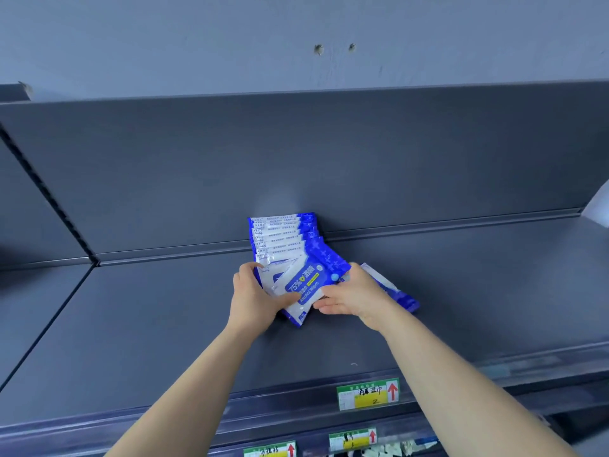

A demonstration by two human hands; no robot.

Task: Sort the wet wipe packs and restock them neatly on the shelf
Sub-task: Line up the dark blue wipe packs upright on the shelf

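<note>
The wipe packs are leaned on the shelf back so they cannot fall. The front pack is gripped by the left hand at nine o'clock and pinched by the right hand at three, probably for straightening.

Single view, head-worn, wide-angle. Faces forward and slightly down onto the grey shelf, roughly square to its back panel, wall above. Near range: arms enter from bottom edge; price-tag rail along lower frame.
</note>
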